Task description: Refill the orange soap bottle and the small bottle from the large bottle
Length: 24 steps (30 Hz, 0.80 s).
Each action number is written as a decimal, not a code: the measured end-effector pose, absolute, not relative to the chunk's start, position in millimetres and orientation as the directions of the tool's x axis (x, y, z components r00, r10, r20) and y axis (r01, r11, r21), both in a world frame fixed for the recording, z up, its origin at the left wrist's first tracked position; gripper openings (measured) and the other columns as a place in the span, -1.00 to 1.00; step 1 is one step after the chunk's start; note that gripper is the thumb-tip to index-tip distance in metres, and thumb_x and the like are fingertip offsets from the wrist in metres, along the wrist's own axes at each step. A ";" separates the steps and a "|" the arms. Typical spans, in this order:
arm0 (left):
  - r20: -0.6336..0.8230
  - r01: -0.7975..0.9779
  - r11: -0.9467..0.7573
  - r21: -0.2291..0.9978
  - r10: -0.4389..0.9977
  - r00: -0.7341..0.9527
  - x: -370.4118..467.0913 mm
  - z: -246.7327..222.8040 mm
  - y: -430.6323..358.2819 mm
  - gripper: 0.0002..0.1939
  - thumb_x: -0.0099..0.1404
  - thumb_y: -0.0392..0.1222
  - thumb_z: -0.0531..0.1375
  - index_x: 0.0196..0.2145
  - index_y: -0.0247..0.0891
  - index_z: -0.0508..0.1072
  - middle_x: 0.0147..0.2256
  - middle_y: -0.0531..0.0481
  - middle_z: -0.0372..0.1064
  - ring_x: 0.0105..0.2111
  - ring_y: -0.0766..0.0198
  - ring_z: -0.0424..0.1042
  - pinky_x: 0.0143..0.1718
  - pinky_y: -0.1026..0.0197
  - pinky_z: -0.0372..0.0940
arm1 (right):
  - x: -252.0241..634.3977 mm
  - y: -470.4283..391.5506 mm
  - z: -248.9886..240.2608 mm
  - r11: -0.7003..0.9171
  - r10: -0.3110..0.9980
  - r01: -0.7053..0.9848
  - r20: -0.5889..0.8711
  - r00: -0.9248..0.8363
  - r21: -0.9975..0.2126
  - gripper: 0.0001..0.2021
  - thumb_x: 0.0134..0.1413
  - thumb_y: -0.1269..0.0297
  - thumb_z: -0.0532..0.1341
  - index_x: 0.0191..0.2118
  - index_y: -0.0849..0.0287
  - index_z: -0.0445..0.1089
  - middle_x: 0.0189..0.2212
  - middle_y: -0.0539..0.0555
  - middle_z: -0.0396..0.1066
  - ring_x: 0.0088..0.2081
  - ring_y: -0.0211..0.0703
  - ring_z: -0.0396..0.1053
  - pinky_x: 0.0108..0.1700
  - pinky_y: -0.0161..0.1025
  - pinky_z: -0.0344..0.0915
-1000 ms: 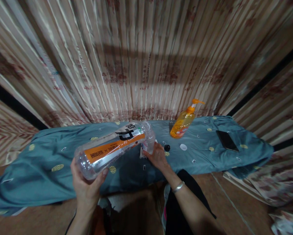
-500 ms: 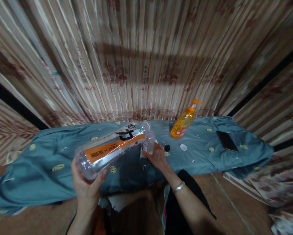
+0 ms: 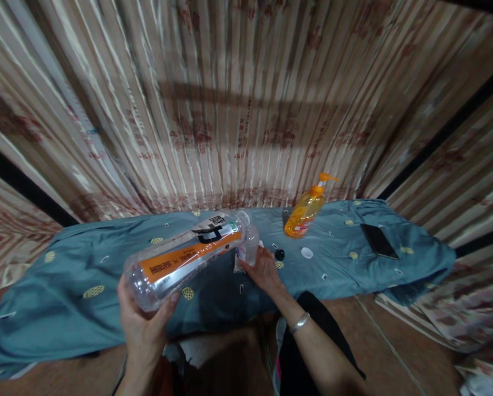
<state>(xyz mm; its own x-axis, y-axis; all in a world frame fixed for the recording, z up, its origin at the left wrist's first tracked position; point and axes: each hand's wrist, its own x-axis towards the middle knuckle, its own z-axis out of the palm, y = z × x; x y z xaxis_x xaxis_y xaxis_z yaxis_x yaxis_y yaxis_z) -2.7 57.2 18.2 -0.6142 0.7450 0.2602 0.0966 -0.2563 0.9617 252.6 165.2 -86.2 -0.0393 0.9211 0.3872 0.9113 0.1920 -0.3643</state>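
Note:
A large clear bottle (image 3: 188, 253) with an orange and silver label lies tilted in the air, its base in my left hand (image 3: 147, 316). The neck points up and to the right, at the top of a smaller clear bottle (image 3: 251, 245). Around that smaller bottle, low on the cloth, my right hand (image 3: 265, 269) is closed. Whether the two mouths touch cannot be made out. A black cap (image 3: 280, 254) and a white round lid (image 3: 306, 253) lie to the right of my right hand.
An orange pump bottle (image 3: 304, 214) stands behind the caps. A dark phone (image 3: 378, 241) lies farther right on the teal cloth (image 3: 213, 297). Pleated curtains (image 3: 246, 137) hang behind. My knee shows below the front edge.
The view has shifted slightly, so the objects on the cloth appear a little lower. Both hands keep their grips, and the large bottle stays tilted much as before.

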 end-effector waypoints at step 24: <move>0.249 0.076 -0.259 0.963 0.747 -0.617 -3.0 14.1 56.3 -0.06 -0.16 0.00 0.56 0.17 -0.15 0.38 0.12 -0.20 0.42 0.09 -0.12 0.46 0.27 -0.25 0.21 | 251.5 164.0 -90.1 0.181 0.910 0.908 0.415 -0.009 -0.377 -0.52 0.13 0.08 0.42 0.07 0.23 0.38 -0.10 0.35 0.59 -0.03 0.26 0.54 0.05 0.14 0.46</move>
